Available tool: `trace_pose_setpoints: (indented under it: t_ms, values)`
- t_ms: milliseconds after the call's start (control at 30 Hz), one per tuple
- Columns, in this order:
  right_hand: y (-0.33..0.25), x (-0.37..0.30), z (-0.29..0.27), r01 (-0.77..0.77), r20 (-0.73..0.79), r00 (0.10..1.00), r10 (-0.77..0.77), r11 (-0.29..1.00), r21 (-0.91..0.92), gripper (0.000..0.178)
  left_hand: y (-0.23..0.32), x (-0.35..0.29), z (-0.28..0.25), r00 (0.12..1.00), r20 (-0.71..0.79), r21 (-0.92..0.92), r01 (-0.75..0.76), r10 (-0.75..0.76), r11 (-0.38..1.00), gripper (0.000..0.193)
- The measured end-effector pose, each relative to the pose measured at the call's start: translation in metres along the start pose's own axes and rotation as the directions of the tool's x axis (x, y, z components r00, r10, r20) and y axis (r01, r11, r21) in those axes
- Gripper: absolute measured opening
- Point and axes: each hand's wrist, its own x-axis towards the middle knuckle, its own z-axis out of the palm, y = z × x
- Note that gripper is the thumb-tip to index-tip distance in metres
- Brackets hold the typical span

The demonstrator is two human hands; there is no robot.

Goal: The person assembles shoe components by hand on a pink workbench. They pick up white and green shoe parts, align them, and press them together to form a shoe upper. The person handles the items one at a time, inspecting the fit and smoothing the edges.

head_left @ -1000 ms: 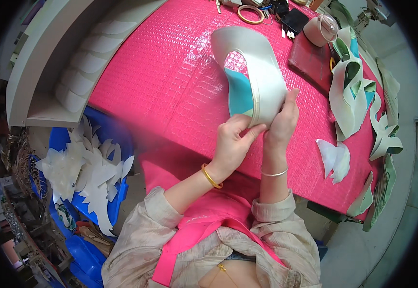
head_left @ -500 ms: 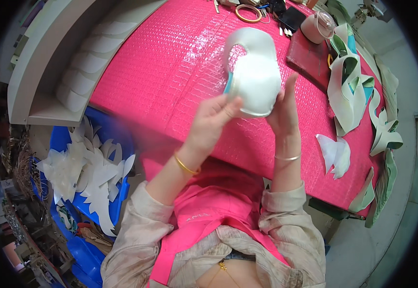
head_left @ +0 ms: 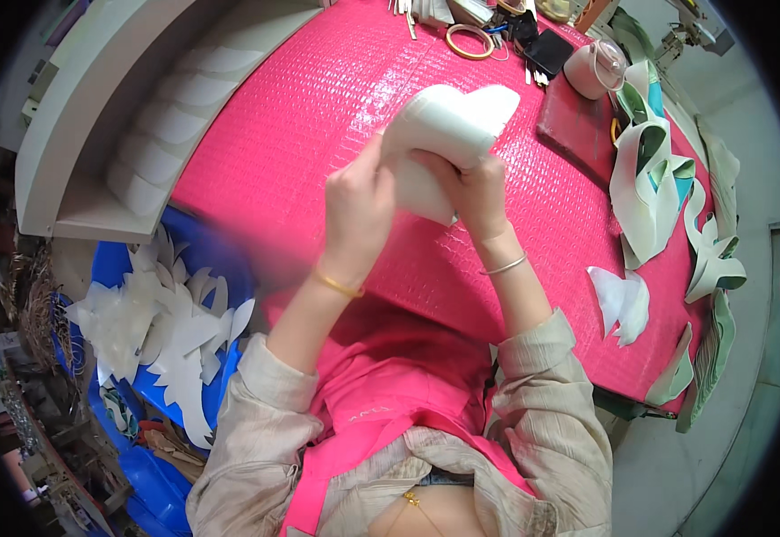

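Note:
A white, curved, shoe-upper-shaped piece (head_left: 448,121) is held up over the pink table, bent between both hands. My left hand (head_left: 359,201) is closed on its left edge, the fingertips hidden behind the material. My right hand (head_left: 478,192) grips its right side, with the thumb pushed under the fold and the other fingers partly hidden. A lower flap of the piece hangs between the two hands, above the table surface.
The pink textured table cover (head_left: 274,134) lies below. A grey shelf (head_left: 94,107) holds white cut pieces at left, above a blue bin (head_left: 162,385) of scraps. At right lie white-and-green strips (head_left: 645,188), a dark red block (head_left: 574,125) and white scraps (head_left: 618,304).
The white piece has been turned and folded over. My right hand has gone from flat beside it to gripping it, and my left hand has shifted left.

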Motion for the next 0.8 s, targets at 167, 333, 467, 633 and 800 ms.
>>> trace_pose_setpoints:
  t_ms: [167,333,467,633,800]
  values:
    - [-0.026,0.002,0.02,-0.218,0.385,0.918,0.098,0.935,0.281,0.025,-0.045,-0.001,0.02,0.997,-0.07,-0.017,0.021,-0.022,1.0,0.089]
    - [-0.04,0.007,-0.032,0.166,-0.187,0.956,-0.226,0.942,-0.291,0.051,-0.099,0.026,-0.006,0.966,-0.165,-0.082,0.187,-0.198,0.979,0.07]
    - [0.046,0.029,-0.022,-0.104,-0.087,0.993,0.085,0.966,-0.238,0.032,-0.043,0.028,-0.007,0.967,-0.033,0.227,0.254,-0.253,0.94,0.048]
    - [-0.01,0.048,-0.039,-0.621,0.424,0.777,0.465,0.673,0.401,0.05,0.003,-0.01,-0.01,0.927,0.308,-0.431,0.336,-0.213,0.837,0.05]
    - [0.052,-0.026,-0.023,-0.749,0.518,0.649,0.558,0.588,0.305,0.048,0.063,0.019,-0.008,0.979,0.201,-0.963,0.205,0.039,-0.178,0.063]
